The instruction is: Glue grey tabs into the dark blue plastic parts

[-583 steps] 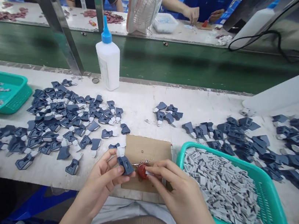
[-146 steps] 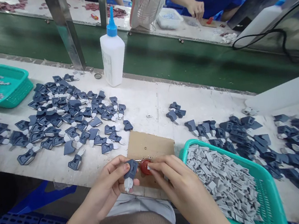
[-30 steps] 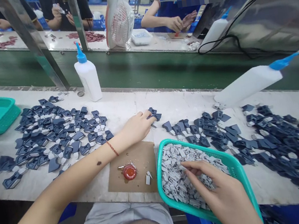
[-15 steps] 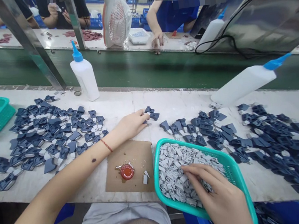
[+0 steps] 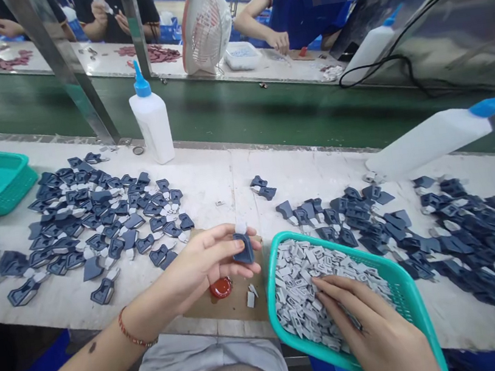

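My left hand (image 5: 211, 258) is closed on a dark blue key-shaped plastic piece (image 5: 243, 248), with its whitish tip pointing up, above a brown cardboard sheet (image 5: 200, 306). A red round dish (image 5: 221, 287) sits on the cardboard, partly hidden behind that hand. Thumb and fingertips of my right hand (image 5: 371, 315) are pinched together at the small grey plastic pieces (image 5: 302, 282) in a green basket (image 5: 279, 328). What the pinch holds, if anything, is too small to make out. Two loose grey pieces (image 5: 251, 297) lie on the cardboard.
Dark blue pieces lie in heaps at left (image 5: 108, 214) and right (image 5: 458, 242); a small cluster (image 5: 262, 187) sits between. A white bottle (image 5: 151, 128) stands behind; another bottle (image 5: 426, 145) leans at right. Another green basket (image 5: 12, 185) is far left. Co-workers sit beyond the green ledge (image 5: 219, 116).
My left hand has come back from the small cluster toward me and now holds a dark blue piece over the cardboard. My right hand stays at the basket. The view has shifted slightly.
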### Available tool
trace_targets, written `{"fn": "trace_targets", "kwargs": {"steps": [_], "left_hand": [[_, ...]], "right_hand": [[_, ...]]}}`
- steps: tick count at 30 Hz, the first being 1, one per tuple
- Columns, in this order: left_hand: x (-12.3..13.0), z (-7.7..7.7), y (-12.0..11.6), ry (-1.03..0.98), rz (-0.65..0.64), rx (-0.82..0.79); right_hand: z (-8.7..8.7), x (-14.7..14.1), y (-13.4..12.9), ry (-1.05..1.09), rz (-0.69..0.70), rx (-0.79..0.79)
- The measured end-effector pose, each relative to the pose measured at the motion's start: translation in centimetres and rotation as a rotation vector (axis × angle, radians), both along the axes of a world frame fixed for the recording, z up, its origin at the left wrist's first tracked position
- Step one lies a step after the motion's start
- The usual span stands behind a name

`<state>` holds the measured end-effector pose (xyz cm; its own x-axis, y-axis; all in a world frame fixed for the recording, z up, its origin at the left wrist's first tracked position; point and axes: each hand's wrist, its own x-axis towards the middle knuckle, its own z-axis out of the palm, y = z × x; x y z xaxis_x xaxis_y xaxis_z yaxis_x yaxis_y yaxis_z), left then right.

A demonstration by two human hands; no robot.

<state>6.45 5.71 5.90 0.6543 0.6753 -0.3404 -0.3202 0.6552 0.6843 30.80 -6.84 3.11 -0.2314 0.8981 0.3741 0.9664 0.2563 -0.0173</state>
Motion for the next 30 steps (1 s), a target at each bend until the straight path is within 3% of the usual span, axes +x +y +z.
{"fn": "trace_targets", "kwargs": {"steps": [4, 8, 13, 19, 23, 30], "left_hand": [[-1.6, -0.9, -1.6, 0.043, 0.085, -0.048], [-3.6, -1.9, -3.0, 0.157, 0.275, 0.019], [-5.5, -3.1, -5.1, 0.268, 0.445, 0.094], [-6.3, -4.4, -6.5, 0.337, 0.406, 0.136], [-6.3, -4.6, -6.7, 0.305, 0.374, 0.162], [-6.1, -5.2, -6.9, 0.318, 0.357, 0.145]], "right_hand": [[0.1, 0.0, 0.1, 0.103, 0.002, -0.031], [1.3, -2.0, 0.7, 0.325, -0.099, -0.095], [2.5, -6.9, 2.6, 0.478, 0.043, -0.168], [1.1, -10.5, 4.4, 0.496, 0.174, -0.317], [0.2, -11.0, 4.8, 0.465, 0.165, -0.356], [0.6, -11.3, 5.0, 0.497, 0.153, -0.371]]}}
